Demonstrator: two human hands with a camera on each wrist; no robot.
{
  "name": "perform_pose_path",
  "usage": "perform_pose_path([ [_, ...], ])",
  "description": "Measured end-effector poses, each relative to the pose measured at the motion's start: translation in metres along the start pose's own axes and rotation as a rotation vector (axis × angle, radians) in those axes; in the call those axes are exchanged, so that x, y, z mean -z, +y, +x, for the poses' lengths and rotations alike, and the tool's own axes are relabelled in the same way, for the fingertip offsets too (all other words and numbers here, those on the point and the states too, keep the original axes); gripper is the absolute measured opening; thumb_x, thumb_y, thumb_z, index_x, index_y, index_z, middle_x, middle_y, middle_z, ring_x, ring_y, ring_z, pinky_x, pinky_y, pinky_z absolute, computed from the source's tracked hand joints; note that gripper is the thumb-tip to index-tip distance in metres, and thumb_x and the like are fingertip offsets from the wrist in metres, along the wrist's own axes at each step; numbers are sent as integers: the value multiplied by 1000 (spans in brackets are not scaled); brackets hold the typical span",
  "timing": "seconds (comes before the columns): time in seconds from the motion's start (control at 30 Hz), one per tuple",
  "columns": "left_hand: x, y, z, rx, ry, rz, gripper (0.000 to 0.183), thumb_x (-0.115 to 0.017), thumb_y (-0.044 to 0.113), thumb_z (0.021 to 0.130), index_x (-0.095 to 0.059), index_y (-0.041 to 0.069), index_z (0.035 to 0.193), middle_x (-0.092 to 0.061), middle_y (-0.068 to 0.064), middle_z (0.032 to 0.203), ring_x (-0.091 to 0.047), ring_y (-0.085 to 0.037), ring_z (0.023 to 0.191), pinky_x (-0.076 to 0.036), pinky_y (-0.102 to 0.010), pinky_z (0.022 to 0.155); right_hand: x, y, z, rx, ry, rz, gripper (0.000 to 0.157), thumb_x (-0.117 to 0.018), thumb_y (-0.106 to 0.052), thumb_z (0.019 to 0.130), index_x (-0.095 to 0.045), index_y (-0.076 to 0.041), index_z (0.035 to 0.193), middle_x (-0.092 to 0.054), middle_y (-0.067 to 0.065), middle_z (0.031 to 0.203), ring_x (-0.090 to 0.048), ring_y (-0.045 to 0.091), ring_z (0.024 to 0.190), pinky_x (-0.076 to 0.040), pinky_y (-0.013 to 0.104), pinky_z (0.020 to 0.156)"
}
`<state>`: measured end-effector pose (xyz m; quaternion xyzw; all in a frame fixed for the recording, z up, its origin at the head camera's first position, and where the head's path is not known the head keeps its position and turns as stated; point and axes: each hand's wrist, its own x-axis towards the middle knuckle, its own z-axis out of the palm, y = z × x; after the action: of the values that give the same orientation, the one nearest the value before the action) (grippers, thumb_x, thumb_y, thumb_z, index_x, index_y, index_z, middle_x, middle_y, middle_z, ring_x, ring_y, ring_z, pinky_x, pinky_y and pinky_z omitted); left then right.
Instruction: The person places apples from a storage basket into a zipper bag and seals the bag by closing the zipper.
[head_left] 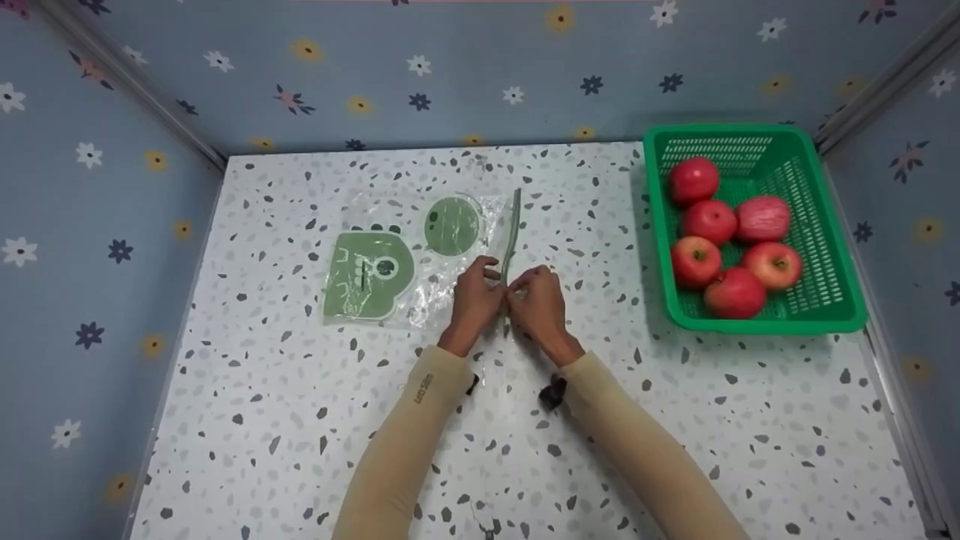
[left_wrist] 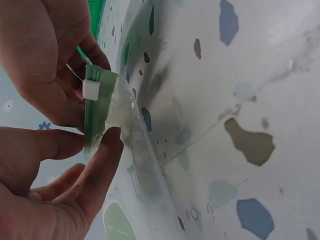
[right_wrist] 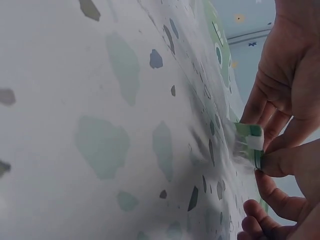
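Observation:
A clear zip bag (head_left: 431, 300) with green cartoon prints lies flat left of the hands, its green zip strip (head_left: 514, 225) along the right edge. My left hand (head_left: 478, 300) pinches the near end of this strip between thumb and finger. Opposite it, my right hand (head_left: 540, 306) pinches the same end, the two hands' fingertips nearly meeting. A white slider (left_wrist: 91, 89) sits at the strip's end in the left wrist view. The right wrist view shows the slider (right_wrist: 255, 142) beside my right thumb. Some fingertips are hidden behind the strip.
At the right stands a green plastic basket (head_left: 765, 325) holding several red apples (head_left: 736, 293). The white speckled table (head_left: 247, 420) is bounded by blue flowered panels (head_left: 480, 67) at the back and both sides.

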<state>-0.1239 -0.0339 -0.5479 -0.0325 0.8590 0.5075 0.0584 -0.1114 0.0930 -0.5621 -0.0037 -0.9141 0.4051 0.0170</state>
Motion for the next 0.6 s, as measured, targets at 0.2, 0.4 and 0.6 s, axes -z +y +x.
perform_pose_path([
  [0.2,1,0,-1,22,20,-39,45,-60,-11,89,-64,-3,132,-75,-20,108,-75,-28,81,-58,-30,62,1,2,-1,20,11,40,6,-77,-2,88,-78,4,87,-64,18,97,-59,36,93,-51,48,84],
  [0.4,4,3,-1,58,25,-72,47,-60,-9,88,-63,-2,135,-73,-18,109,-74,-24,78,-55,-26,60,6,3,1,-60,-24,130,9,-75,-3,90,-74,3,98,-65,16,96,-60,27,85,-51,38,75],
  [0.6,6,7,-4,70,5,-79,52,-60,-8,88,-63,0,139,-72,-16,108,-71,-17,75,-53,-23,57,9,6,6,-108,-59,228,25,-72,2,90,-69,4,115,-73,19,104,-70,30,87,-57,36,75],
])
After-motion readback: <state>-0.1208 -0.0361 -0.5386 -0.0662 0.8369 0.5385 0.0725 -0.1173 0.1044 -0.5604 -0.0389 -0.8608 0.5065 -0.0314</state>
